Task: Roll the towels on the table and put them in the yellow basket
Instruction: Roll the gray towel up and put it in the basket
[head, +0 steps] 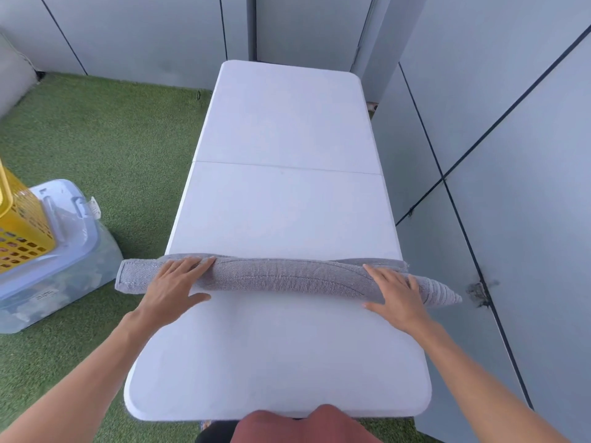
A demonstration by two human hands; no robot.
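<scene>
A grey rolled towel (281,276) is lying across the white counter (281,203). The left hand (174,282) and right hand (395,290) are pressing it, each grip spread flat. The yellow basket (19,225) is sitting left on a clear bin (64,260), whose label is unreadable.

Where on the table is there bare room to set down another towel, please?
The white table is bare beyond the rolled grey towel, up to its far edge, and between the towel and the near edge. The strip across the middle is taken: the left hand and right hand rest on the towel.
</scene>
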